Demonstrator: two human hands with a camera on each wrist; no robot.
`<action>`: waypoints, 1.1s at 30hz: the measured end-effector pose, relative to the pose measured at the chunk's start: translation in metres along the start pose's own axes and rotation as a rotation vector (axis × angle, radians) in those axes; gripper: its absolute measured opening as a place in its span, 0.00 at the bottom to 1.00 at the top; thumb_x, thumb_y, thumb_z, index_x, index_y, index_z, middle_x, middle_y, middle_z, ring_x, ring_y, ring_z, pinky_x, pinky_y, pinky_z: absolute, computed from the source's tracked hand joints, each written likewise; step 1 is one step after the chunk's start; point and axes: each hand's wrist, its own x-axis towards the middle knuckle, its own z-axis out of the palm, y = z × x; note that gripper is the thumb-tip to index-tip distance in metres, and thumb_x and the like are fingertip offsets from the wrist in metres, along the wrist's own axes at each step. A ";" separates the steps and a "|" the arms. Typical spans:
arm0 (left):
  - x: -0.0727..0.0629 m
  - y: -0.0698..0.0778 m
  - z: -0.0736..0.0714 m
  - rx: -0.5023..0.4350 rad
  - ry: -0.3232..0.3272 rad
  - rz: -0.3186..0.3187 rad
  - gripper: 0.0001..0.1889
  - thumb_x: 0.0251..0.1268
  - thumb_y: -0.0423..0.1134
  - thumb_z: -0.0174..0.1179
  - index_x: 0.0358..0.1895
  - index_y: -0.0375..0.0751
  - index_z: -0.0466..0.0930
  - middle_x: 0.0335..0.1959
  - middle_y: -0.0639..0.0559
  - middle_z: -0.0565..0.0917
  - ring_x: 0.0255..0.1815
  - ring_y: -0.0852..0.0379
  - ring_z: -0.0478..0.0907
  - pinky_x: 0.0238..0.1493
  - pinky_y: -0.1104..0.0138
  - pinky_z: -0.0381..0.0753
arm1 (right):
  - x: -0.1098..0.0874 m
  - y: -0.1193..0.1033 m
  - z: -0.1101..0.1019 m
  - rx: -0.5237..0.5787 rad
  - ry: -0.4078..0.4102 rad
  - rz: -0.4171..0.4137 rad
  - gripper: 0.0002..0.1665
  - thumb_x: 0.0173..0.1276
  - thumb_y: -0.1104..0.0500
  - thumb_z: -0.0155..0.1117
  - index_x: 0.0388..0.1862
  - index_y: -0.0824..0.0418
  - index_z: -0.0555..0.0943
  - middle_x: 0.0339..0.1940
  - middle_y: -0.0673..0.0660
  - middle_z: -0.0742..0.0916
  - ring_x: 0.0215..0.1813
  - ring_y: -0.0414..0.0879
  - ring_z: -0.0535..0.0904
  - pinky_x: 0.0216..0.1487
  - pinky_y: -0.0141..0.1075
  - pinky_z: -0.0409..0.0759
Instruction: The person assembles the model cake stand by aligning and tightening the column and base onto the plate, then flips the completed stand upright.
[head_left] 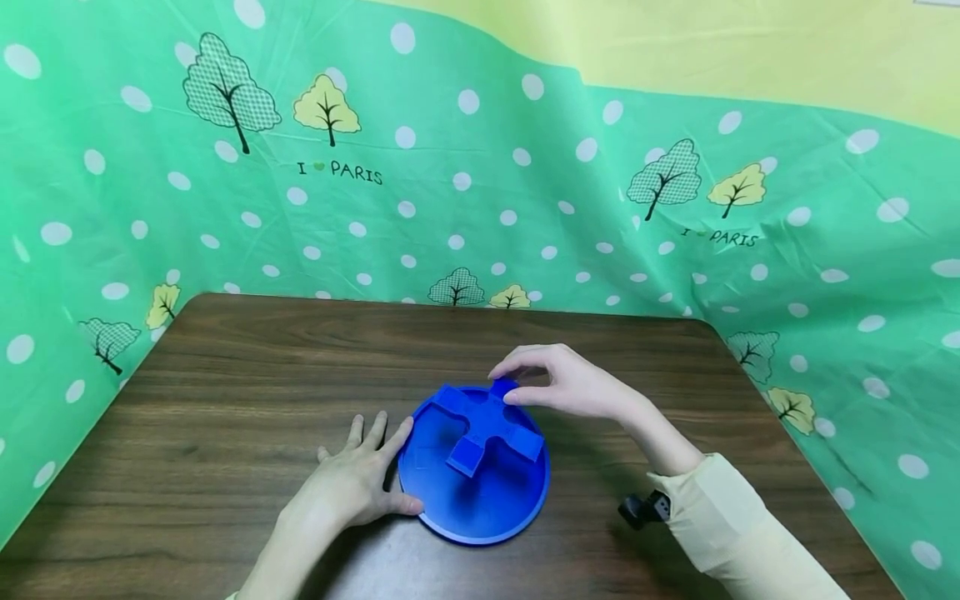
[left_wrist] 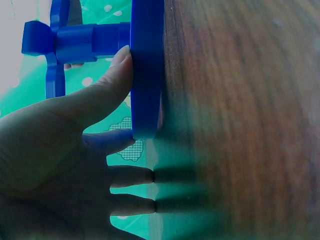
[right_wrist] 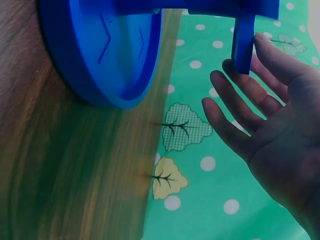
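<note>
A blue round tray-like base point(head_left: 465, 508) with a raised rim lies on the table. Above it, on a blue central post point(left_wrist: 102, 41), stands a blue four-armed cross piece point(head_left: 487, 417) with bent-down ends. At the base's left side is my left hand point(head_left: 348, 483), fingers spread and straight. Its thumb rests on the rim and the index fingertip touches the edge, while the other fingertips reach the table. My right hand point(head_left: 573, 383) pinches the cross's far arm point(right_wrist: 243, 45) between thumb and fingers; the remaining fingers hang loose.
The dark wood-grain table point(head_left: 225, 400) carries the base near its front middle. Behind and beside it hangs a green dotted cloth point(head_left: 420, 208) printed with trees. A small black device point(head_left: 643, 509) sits at the right cuff.
</note>
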 end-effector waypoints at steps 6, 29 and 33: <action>0.002 -0.002 -0.001 0.001 0.008 0.012 0.58 0.50 0.68 0.73 0.83 0.52 0.55 0.84 0.33 0.54 0.84 0.25 0.46 0.63 0.16 0.51 | -0.014 0.004 -0.002 0.011 0.019 0.013 0.17 0.69 0.48 0.72 0.56 0.44 0.86 0.51 0.40 0.89 0.56 0.37 0.84 0.59 0.49 0.85; 0.008 -0.004 -0.009 0.003 -0.015 0.017 0.59 0.50 0.68 0.73 0.83 0.52 0.54 0.84 0.33 0.54 0.84 0.25 0.47 0.64 0.16 0.52 | -0.056 -0.018 0.016 0.036 0.085 0.084 0.21 0.65 0.40 0.73 0.54 0.43 0.85 0.47 0.40 0.89 0.51 0.37 0.83 0.51 0.32 0.86; 0.008 -0.005 -0.008 0.010 -0.013 0.018 0.59 0.50 0.69 0.72 0.83 0.51 0.54 0.84 0.33 0.54 0.83 0.25 0.46 0.63 0.16 0.53 | -0.059 -0.026 0.026 0.037 0.125 0.089 0.22 0.63 0.40 0.75 0.55 0.43 0.85 0.44 0.39 0.88 0.49 0.38 0.82 0.51 0.32 0.84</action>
